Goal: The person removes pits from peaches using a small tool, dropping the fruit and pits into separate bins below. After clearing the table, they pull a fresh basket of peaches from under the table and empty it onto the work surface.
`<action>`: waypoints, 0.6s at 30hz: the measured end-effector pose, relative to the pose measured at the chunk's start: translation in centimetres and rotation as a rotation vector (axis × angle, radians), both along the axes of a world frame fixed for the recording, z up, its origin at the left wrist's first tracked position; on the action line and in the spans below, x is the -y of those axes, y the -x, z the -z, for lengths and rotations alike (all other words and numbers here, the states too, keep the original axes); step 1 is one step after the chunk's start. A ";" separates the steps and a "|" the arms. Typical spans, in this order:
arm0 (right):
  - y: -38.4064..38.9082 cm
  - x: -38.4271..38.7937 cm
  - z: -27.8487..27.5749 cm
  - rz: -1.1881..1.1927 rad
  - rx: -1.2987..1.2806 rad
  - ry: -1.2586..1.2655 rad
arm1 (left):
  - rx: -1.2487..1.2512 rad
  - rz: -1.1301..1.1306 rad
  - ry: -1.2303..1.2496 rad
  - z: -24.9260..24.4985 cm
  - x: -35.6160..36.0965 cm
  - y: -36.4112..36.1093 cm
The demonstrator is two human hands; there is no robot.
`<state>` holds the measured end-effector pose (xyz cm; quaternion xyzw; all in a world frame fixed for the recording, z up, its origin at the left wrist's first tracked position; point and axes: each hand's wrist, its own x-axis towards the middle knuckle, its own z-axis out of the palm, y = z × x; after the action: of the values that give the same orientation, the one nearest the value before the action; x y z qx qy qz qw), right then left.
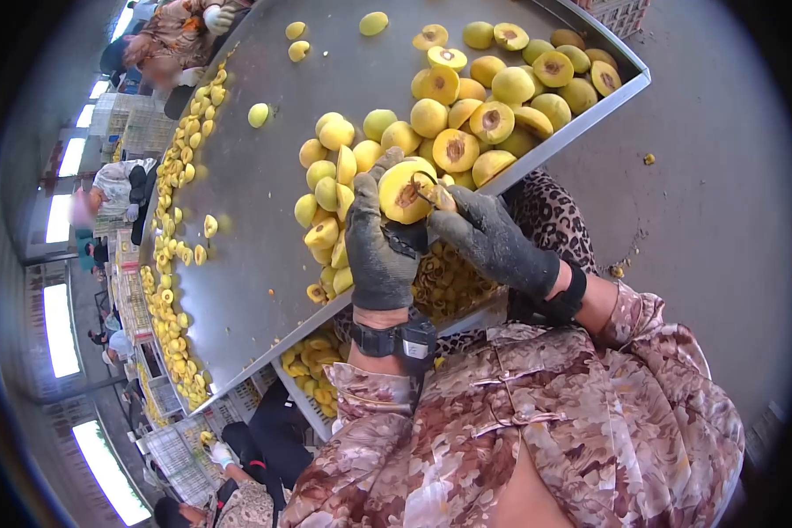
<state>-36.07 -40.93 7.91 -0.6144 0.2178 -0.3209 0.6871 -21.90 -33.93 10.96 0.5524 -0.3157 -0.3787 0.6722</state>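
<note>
My left hand (381,251), in a dark grey work glove, is closed around a yellow peach half (399,195) with its cut face turned up and toward the right. My right hand (493,236), gloved alike, grips a small pitting tool with a thin curved loop (425,179). The loop lies against the brown pit hollow of the peach half; most of the tool's handle is hidden by my fingers. Just beyond both hands, a heap of peach halves (457,150) spreads along the near edge of the metal table (246,211).
Peach halves (174,308) line the table's far left edge. Below the near edge are a container of peach scraps (449,280) and a crate of yellow pieces (312,368). A raised metal rim (581,119) borders the right side. Other people (119,189) work at the left.
</note>
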 end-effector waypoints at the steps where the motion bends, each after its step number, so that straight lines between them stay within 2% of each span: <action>1: 0.1 -0.2 0.7 0.013 -0.011 0.066 | 0.336 0.000 0.006 0.4 0.0 0.3; 4: 1.1 -1.0 1.8 -0.009 -0.038 0.042 | -0.009 -0.085 0.007 1.0 0.7 2.9; 8: 0.8 -2.2 3.2 0.062 0.033 0.083 | 0.223 -0.104 0.017 2.8 0.8 2.8; 9: 0.8 -2.2 3.4 0.070 0.028 0.117 | 0.353 -0.112 0.027 2.9 0.6 2.8; 12: 0.8 -2.2 3.3 0.046 0.014 0.194 | 0.182 -0.191 0.064 2.0 0.4 3.4; 14: 0.8 -2.2 3.2 0.024 0.006 0.264 | -0.086 -0.201 0.077 0.1 0.4 4.0; 15: 1.0 -2.6 3.4 0.010 -0.001 0.307 | -0.083 -0.222 0.074 -0.7 0.4 4.5; 17: 1.2 -3.4 3.3 -0.088 0.062 0.142 | -0.075 -0.271 0.068 -1.8 0.2 5.4; 18: 1.2 -3.7 2.7 -0.164 0.130 -0.063 | -0.053 -0.281 0.079 -2.0 0.1 5.3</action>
<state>-37.23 -37.26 5.20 -0.5862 0.1318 -0.2960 0.7426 -27.24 -34.06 13.00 0.5540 -0.2322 -0.2824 0.7479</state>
